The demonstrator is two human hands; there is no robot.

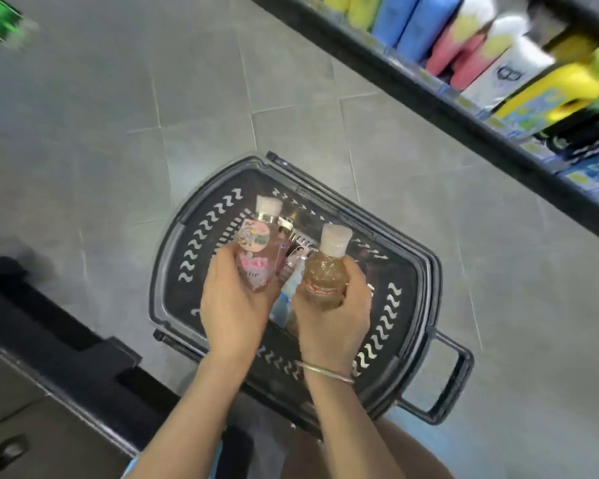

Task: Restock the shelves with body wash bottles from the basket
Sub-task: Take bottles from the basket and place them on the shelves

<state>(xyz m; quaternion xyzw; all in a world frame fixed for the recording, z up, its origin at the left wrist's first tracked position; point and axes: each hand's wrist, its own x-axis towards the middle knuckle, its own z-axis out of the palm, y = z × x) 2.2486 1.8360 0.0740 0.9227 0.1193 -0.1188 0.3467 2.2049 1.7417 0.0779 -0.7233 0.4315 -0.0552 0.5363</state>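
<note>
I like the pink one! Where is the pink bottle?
The pink bottle is in the left hand, above the basket, beside the amber bottle.

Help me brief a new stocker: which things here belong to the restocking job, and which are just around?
Part of the job:
- pink bottle in the left hand
- amber bottle in the right hand
- basket with more bottles inside
- shelf

Just around:
- yellow jug already on the shelf
- dark counter at the left
</note>
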